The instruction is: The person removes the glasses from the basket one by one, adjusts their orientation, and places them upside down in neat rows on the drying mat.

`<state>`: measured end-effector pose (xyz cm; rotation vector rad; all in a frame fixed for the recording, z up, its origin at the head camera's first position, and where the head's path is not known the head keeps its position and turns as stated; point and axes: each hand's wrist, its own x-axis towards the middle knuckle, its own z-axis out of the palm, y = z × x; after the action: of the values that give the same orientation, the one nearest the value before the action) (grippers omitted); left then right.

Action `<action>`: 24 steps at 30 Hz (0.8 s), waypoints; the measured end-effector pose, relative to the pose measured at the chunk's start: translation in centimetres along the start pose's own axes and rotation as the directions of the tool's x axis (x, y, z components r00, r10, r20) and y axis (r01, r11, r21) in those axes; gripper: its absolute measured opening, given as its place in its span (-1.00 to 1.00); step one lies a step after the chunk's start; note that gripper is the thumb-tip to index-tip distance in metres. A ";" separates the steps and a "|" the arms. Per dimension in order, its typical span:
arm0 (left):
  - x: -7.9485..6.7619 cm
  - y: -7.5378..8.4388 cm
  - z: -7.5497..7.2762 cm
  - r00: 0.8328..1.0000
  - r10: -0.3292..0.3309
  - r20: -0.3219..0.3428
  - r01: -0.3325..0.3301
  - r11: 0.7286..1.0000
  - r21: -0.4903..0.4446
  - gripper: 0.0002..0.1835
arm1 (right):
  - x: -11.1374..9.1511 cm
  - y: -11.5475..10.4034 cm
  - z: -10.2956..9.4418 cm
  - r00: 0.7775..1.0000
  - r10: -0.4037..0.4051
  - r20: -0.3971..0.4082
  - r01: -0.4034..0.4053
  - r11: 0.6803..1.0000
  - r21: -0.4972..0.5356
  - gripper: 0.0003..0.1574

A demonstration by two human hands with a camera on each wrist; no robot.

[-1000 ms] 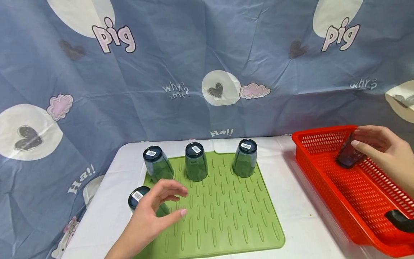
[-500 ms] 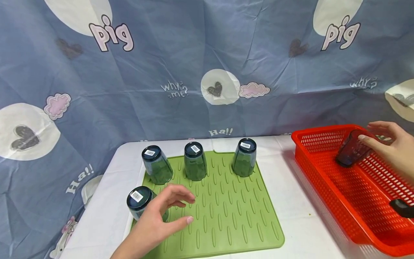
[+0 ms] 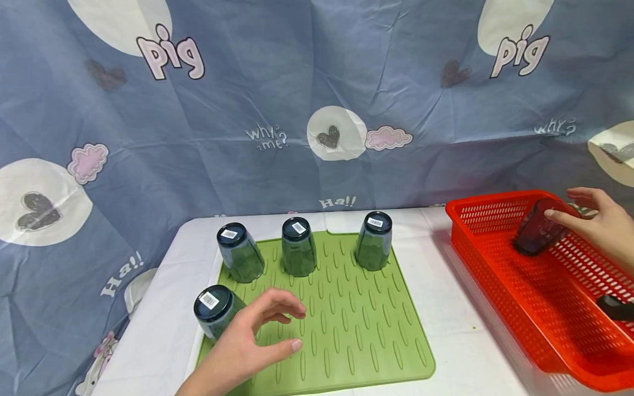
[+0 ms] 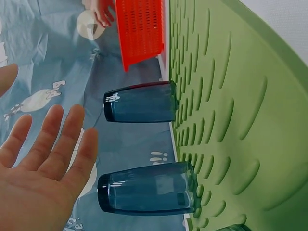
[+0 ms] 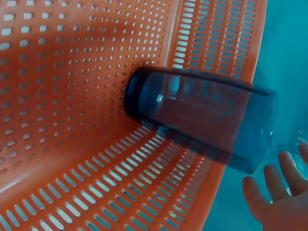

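Observation:
A dark blue glass tumbler [image 3: 537,231] leans base-down inside the red basket [image 3: 500,280], its mouth toward the right-hand wall. My right hand [image 3: 599,220] is beside the tumbler's mouth, thumb and fingers spread. In the right wrist view, its visible fingers [image 5: 274,183] stand just apart from the rim. My left hand [image 3: 252,335] hovers over the green mat [image 3: 346,330], fingers loosely bent and holding nothing. Just left of it an upside-down tumbler [image 3: 215,308] is partly hidden. Three more upturned tumblers line the mat's back edge: left [image 3: 242,256], middle [image 3: 299,250] and right [image 3: 375,245].
The mat lies on a white-covered table [image 3: 451,330], with the basket to its right. A blue printed cloth [image 3: 267,82] hangs behind the table and down its left side. At the right edge, a black object [image 3: 614,307] shows over the basket.
My right hand has drawn rightward from the tumbler, its fingers moving away from the glass, which stays leaning in the basket. My left hand has drifted right, away from the nearest upturned tumbler.

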<state>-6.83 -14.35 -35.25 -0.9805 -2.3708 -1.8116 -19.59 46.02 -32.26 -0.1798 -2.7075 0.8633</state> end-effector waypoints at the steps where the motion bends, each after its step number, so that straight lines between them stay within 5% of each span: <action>1: 0.0 0.0 0.0 1.000 -0.006 0.000 0.006 1.000 -0.001 -0.54 | 0.1 0.1 0.0 1.000 0.009 0.005 -0.009 1.000 0.006 0.07; 24: -0.1 -1.0 0.8 0.994 -0.083 0.074 0.085 0.996 -0.028 -0.53 | 1.6 3.1 1.7 0.993 0.053 0.101 -0.056 0.998 0.031 0.25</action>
<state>-6.98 -13.85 -36.44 -0.9800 -2.4701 -1.8776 -21.57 47.94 -35.02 -0.2091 -2.7905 0.9577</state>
